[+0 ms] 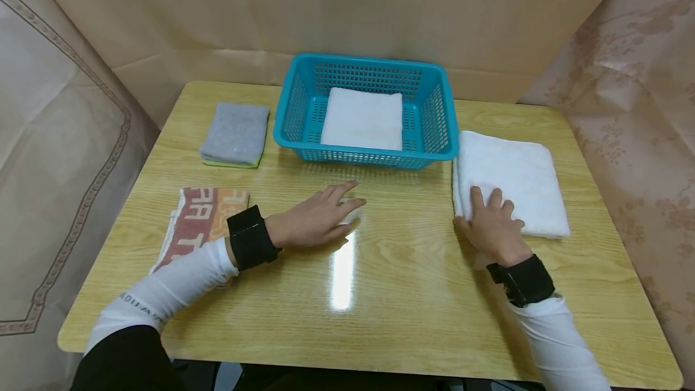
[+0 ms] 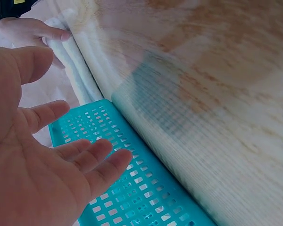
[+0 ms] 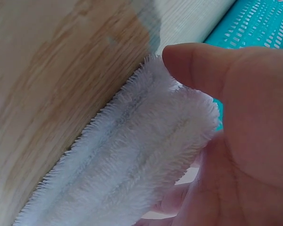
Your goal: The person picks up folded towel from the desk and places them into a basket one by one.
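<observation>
Five fingers of the left hand (image 1: 315,217) spread loosely, a holey plastic basket (image 1: 361,154) just past them. A fluffy, squarish white towel (image 1: 513,180) lies under the right hand (image 1: 493,231), thumb at its edge — I can't quite tell if they pinch.

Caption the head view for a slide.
Right hand touching a folded white fluffy towel beside a blue rectangular plastic basket; left hand empty.

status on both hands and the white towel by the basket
Left hand empty. Right hand gripping near left corner of folded white towel. Teal basket close beside it, nothing seen in the way.
</observation>
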Tool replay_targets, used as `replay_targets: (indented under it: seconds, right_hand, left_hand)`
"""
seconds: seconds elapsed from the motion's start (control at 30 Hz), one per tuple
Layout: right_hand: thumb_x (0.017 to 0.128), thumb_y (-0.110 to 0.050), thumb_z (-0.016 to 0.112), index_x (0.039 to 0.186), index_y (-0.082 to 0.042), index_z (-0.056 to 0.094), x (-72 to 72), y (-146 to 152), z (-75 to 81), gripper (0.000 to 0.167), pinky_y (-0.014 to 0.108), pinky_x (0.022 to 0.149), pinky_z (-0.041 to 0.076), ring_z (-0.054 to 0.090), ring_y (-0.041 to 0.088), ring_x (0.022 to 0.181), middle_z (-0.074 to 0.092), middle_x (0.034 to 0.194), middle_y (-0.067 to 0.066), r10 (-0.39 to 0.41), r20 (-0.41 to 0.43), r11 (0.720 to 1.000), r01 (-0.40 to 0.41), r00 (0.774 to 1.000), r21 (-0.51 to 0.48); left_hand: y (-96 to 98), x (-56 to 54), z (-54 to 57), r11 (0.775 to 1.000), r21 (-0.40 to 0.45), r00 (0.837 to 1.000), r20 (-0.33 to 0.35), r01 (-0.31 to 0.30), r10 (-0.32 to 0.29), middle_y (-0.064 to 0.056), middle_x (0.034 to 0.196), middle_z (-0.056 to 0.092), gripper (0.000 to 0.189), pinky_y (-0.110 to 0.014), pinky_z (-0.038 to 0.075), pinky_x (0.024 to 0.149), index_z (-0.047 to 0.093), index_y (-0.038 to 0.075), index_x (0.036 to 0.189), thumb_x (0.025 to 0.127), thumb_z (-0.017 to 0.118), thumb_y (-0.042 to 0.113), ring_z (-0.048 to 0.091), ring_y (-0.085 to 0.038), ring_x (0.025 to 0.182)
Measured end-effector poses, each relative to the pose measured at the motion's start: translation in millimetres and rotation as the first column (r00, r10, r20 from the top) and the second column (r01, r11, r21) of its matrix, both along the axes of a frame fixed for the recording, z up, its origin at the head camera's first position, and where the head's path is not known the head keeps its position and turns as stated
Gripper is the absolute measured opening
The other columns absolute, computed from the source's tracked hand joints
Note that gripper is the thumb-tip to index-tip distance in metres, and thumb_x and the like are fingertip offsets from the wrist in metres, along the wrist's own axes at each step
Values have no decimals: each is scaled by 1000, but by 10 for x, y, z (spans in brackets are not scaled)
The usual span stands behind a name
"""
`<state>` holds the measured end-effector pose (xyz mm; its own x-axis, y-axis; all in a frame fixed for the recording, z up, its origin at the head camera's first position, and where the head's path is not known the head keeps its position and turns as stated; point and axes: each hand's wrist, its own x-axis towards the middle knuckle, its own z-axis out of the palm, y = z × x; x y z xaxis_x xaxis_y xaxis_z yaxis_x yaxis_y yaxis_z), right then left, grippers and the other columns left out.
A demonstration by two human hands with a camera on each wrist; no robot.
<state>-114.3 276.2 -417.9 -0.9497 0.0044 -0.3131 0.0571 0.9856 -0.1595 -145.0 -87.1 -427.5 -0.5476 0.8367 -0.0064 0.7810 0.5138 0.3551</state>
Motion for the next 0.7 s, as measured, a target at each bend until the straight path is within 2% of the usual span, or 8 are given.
replay_targets:
  seconds: [0.37, 0.7]
  right_hand:
    - [99, -38, 52, 151, 3, 14, 38, -51, -15, 76, 79, 80, 36, 27, 64, 117, 20, 133, 44, -14, 15, 1000, 14, 1000, 15]
    - [98, -39, 53, 150, 3, 17, 87, -90, 5, 75, 76, 77, 38, 32, 63, 112, 26, 127, 44, -20, -7, 1000, 20, 1000, 13]
  left_hand:
    - [2, -4, 5, 1000, 3, 1000, 3, -3, 3, -25, 160, 20, 53, -53, 37, 109, 39, 8, 151, 104, 52, 28, 34, -40, 141]
    - [8, -11, -1, 1000, 19, 1000, -4, 12, -12, -26, 159, 21, 53, -53, 39, 107, 39, 8, 151, 104, 53, 27, 36, -41, 139]
